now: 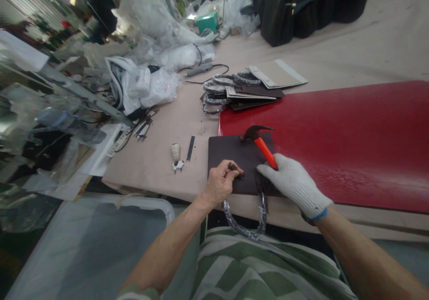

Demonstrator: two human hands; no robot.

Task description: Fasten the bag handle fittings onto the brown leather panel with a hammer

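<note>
In my gloved right hand (291,179) is a claw hammer (264,151) with an orange handle, its dark head above the far right corner of a dark brown panel (221,150). My bare left hand (221,179) pinches a short metal punch-like tool (231,166) over the panel; its lower tip is hidden by my fingers. A plastic-wrapped bag handle (248,234) loops over the table's front edge toward me, its ends reaching the near side of the panel. To the left lie a pronged tool with a wrapped grip (176,157) and a flat dark strip (191,149).
A glossy red sheet (335,139) covers the table's right side. Beyond the panel lies a pile of wrapped handles and panels (241,92). Black bags (301,14) stand at the back. Plastic-wrapped bundles (147,85) lie back left; a grey bin (161,203) sits below left.
</note>
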